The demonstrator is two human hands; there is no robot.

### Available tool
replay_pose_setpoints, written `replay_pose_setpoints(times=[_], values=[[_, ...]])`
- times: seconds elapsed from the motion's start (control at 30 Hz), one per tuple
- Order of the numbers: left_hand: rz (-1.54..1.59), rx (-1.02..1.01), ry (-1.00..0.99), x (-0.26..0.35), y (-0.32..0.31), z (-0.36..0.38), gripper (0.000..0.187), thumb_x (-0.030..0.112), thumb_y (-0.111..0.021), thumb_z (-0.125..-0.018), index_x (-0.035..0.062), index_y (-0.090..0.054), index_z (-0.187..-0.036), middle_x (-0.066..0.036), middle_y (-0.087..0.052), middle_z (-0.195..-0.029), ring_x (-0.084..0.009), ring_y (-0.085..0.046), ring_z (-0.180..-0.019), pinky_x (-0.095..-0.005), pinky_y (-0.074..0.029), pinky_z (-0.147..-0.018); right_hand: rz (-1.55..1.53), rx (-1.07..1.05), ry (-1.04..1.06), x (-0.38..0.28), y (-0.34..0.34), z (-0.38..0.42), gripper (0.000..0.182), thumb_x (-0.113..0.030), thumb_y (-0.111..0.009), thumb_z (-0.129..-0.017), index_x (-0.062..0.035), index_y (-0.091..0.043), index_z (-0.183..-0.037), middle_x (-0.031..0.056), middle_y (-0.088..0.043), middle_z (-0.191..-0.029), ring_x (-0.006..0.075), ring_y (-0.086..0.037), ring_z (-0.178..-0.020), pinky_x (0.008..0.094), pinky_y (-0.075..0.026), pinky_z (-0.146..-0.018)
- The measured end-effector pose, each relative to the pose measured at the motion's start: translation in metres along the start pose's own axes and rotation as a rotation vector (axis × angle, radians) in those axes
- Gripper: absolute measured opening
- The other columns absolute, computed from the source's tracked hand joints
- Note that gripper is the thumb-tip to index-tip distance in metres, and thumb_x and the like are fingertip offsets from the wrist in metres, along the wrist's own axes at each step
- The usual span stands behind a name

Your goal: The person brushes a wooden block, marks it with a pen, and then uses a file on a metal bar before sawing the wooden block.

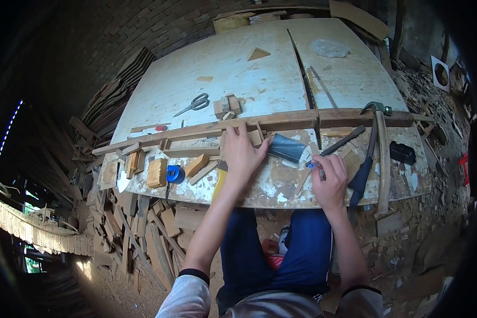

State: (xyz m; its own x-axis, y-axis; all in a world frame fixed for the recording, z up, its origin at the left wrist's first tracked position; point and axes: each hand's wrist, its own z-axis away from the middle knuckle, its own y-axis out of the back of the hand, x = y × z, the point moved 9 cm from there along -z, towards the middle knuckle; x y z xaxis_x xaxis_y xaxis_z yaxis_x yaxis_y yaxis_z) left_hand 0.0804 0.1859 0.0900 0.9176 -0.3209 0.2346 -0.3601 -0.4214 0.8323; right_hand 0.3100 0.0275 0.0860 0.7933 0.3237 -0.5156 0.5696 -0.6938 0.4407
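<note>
My left hand (243,152) rests on a small wooden frame (193,152) lying against a long wooden beam (270,123); its fingers are spread, the tips near the beam. In my right hand (329,179), the fingers are pinched around a small blue-tipped pen (314,165), mostly hidden by the fingers. Between the hands lies a dark grey sheet (287,147), perhaps sandpaper. A yellow-edged tool (219,182) shows partly under my left forearm. Left of it sit a blue tape measure (175,174) and a wood block (157,173).
A claw hammer (381,159) lies at the right, its handle past the table edge, beside a dark tool (362,177) and a black case (403,153). Beyond the beam are scissors (196,103), wood blocks (227,106) and a plastic bag (330,48). Scrap wood (153,238) litters the floor.
</note>
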Motion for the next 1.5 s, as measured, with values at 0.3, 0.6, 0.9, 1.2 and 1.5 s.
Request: replay_pose_setpoints(times=[0.3,0.6,0.9,1.2,1.5], values=[[0.506,0.009,-0.064,-0.015,0.029,0.009,0.059,0.014,-0.083,-0.079,-0.0004,-0.064,-0.133,-0.018,-0.059,-0.127,-0.0328,-0.065,-0.117,-0.0438,-0.056,-0.102,-0.046,0.006,-0.023,0.004,0.000,-0.001,0.026,0.002,-0.080,-0.083,-0.0059,-0.077,-0.107,0.0095,-0.062,-0.088,0.0329,-0.064,-0.086,0.0453,-0.050,-0.079],[0.613,-0.175,-0.306,0.002,0.033,0.075,0.062,0.006,-0.079,-0.074,0.0012,-0.064,-0.134,-0.020,-0.062,-0.130,-0.0410,-0.063,-0.127,-0.0483,-0.050,-0.115,-0.121,0.126,-0.044,0.003,0.014,0.001,0.017,0.003,-0.073,-0.086,-0.0026,-0.072,-0.102,0.0126,-0.065,-0.090,0.0353,-0.065,-0.087,0.0453,-0.050,-0.084],[0.348,0.010,-0.154,0.009,0.032,0.096,0.067,0.021,-0.075,-0.102,0.0008,-0.053,-0.162,-0.025,-0.052,-0.164,-0.0492,-0.045,-0.155,-0.0585,-0.030,-0.133,-0.096,0.010,-0.041,-0.001,0.003,-0.002,0.015,-0.002,-0.072,-0.090,-0.0029,-0.077,-0.104,0.0121,-0.068,-0.096,0.0346,-0.066,-0.092,0.0455,-0.049,-0.089],[0.174,-0.136,-0.239,0.030,0.021,0.100,0.050,0.028,-0.062,-0.112,0.0113,-0.064,-0.159,-0.021,-0.041,-0.178,-0.0468,-0.033,-0.166,-0.0712,-0.014,-0.134,-0.096,-0.007,-0.059,0.004,-0.002,0.000,0.014,-0.001,-0.071,-0.094,-0.0031,-0.078,-0.106,0.0122,-0.069,-0.097,0.0335,-0.066,-0.092,0.0440,-0.049,-0.089],[0.042,-0.115,-0.334,0.042,0.017,0.101,0.075,0.057,-0.071,-0.103,0.0121,-0.060,-0.163,-0.032,-0.037,-0.175,-0.0564,-0.032,-0.161,-0.0720,-0.020,-0.132,-0.128,-0.036,-0.121,0.009,-0.009,0.003,0.013,-0.002,-0.068,-0.100,-0.0023,-0.077,-0.110,0.0130,-0.069,-0.101,0.0345,-0.065,-0.095,0.0437,-0.049,-0.091]])
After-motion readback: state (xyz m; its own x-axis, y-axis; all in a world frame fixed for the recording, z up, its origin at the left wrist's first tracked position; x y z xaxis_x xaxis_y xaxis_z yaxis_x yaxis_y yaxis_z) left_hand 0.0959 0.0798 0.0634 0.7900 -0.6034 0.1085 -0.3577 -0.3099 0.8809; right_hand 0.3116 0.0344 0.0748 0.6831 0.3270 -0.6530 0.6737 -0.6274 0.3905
